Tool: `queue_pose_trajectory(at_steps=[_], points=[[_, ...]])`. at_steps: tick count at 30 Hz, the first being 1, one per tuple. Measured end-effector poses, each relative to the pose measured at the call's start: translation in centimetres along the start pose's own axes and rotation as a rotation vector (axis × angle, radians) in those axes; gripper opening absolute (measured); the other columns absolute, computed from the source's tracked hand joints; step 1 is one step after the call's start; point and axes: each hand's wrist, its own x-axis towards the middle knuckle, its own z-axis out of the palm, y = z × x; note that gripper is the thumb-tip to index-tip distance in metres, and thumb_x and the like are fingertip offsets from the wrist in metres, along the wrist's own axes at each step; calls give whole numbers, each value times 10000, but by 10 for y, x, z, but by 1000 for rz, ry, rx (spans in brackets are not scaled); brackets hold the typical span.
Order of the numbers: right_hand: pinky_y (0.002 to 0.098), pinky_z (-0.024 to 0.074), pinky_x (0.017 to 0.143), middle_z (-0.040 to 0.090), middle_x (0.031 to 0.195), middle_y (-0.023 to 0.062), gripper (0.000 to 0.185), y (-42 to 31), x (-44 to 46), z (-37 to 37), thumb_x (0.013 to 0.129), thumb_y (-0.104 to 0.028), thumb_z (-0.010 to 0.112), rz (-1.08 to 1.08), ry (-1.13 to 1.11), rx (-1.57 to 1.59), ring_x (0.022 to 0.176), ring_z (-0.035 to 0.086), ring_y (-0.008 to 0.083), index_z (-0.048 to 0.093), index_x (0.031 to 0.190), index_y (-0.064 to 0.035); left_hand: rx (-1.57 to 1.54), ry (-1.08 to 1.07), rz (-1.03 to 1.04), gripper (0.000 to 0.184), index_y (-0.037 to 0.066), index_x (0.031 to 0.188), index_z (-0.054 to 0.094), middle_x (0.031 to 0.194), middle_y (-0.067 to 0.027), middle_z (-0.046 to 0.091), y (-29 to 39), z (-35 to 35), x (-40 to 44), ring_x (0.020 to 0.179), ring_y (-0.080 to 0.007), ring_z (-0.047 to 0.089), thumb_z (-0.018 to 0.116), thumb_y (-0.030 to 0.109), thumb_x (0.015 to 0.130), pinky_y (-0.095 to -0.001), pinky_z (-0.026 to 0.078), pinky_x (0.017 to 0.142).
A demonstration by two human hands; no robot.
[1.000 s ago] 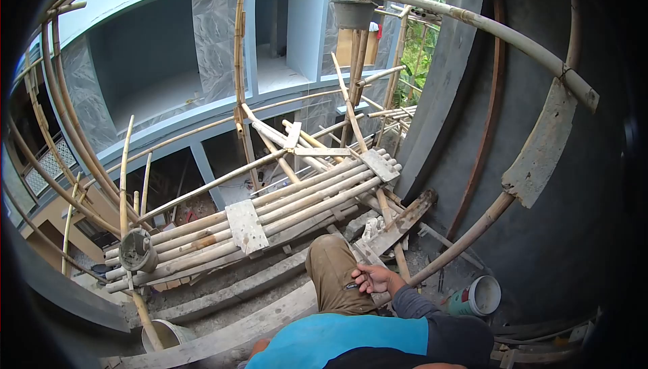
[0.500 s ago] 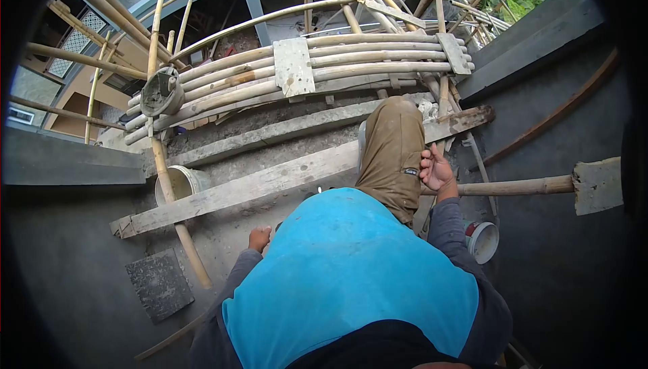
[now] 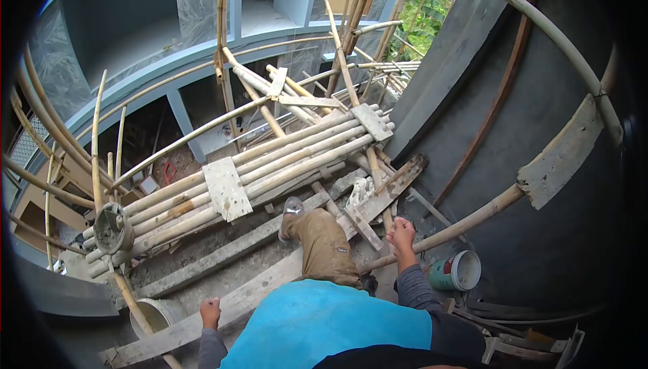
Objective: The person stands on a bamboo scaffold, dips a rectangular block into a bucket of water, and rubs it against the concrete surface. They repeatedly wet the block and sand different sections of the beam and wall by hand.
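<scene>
My left hand (image 3: 210, 313) is closed at the lower left, over the long wooden plank (image 3: 263, 288); whether anything is inside it cannot be made out. My right hand (image 3: 402, 234) is raised beside the bamboo pole (image 3: 466, 229), its fingers curled together, with no object visible in them. Between the hands are a blue shirt and a brown trouser leg (image 3: 327, 244), with a shoe (image 3: 292, 215) stepping on the concrete ledge.
A bamboo platform (image 3: 283, 160) with flat boards lies ahead. A mortar bucket (image 3: 113, 229) sits at its left end. White buckets stand at the lower left (image 3: 158, 315) and right (image 3: 466, 271). A grey wall rises on the right; a diagonal plank (image 3: 391, 193) lies near it.
The view has tilted up and turned since the last frame. My left hand has come forward from beside the shirt, and my right hand has moved away from the trouser leg. A shoe now shows.
</scene>
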Motion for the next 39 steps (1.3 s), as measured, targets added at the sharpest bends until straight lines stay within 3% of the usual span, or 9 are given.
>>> queue_pose_trajectory(at_steps=[5,8,10,13,17,20,28,33,39], points=[[360,507,830,658,964,107,367,-208,35,92,825,-262,728,-895,120,-398,885,640,228,632,1100,-40,89,276,372,243,-7,832,643,723,-93,633,231,-10,116,688,-179,598,666,229,884,-333,485,679],[431,426,990,549,1283,157,545,-358,62,135,810,-346,737,-1346,259,-705,1188,530,348,562,1248,-72,89,246,572,232,-7,879,644,797,-100,648,352,34,205,723,-203,608,655,225,898,-349,495,709],[505,307,1085,446,1434,175,691,-463,115,148,825,-514,684,-1555,552,-919,1289,460,357,503,1346,-97,59,143,695,234,-11,943,643,835,-106,658,481,75,234,755,-194,628,645,220,905,-331,498,717],[529,319,1078,465,1450,93,740,-648,161,122,856,-661,557,-1782,1341,-1284,1309,451,334,483,1390,-155,64,12,871,244,2,993,651,872,-115,670,659,146,290,758,-189,637,648,230,906,-326,509,720],[493,333,1088,498,1437,94,889,-831,186,7,856,-823,258,-1099,1946,-1460,1324,465,295,441,1448,-185,-11,-57,1068,286,-8,1027,651,948,-109,665,856,227,305,785,-175,651,690,234,881,-320,514,717],[469,425,1013,627,1282,125,912,-859,212,-56,833,-855,216,-676,1525,-1259,1198,579,352,497,1408,-205,-91,-109,1051,290,-1,1050,651,957,-111,656,942,255,301,782,-174,651,695,226,875,-319,513,717],[450,492,921,697,1156,34,886,-827,186,-23,792,-896,141,-538,1362,-1418,1114,637,312,602,1298,-335,-25,-91,1048,206,23,997,651,941,-106,630,979,237,271,800,-191,647,710,170,865,-317,516,742],[456,483,472,699,643,103,744,-815,160,28,943,-675,369,-1175,1692,-1448,516,644,329,761,718,-84,9,-13,633,203,7,991,658,907,-94,650,871,174,244,775,-154,624,698,178,889,-296,508,732],[427,449,442,660,596,127,762,-811,164,35,959,-654,361,-1067,1727,-1469,493,629,329,704,650,-47,124,29,401,203,6,974,666,842,-26,649,781,110,219,724,-91,578,690,197,911,-249,482,673]])
